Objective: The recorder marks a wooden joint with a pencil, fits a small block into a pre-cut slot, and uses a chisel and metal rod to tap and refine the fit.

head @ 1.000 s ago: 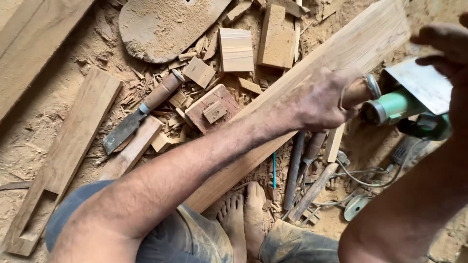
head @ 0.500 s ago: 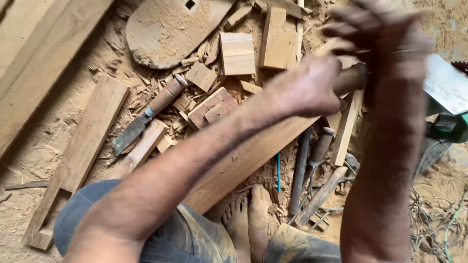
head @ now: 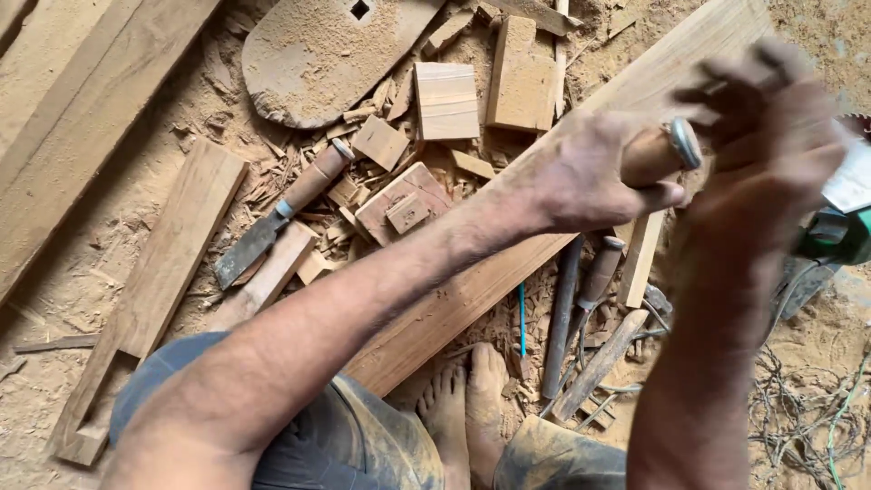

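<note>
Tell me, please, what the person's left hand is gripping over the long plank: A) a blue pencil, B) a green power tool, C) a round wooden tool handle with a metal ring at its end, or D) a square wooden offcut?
C: the left hand is closed around a round wooden handle whose end carries a metal ring, held above the long plank; the green power tool lies off to the side, beyond the blurred right hand.

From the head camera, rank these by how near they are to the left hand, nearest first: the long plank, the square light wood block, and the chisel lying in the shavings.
Measured from the left hand:
1. Long plank, directly under the hand.
2. Square light wood block, up and to the left.
3. Chisel lying in the shavings, farthest left.
</note>
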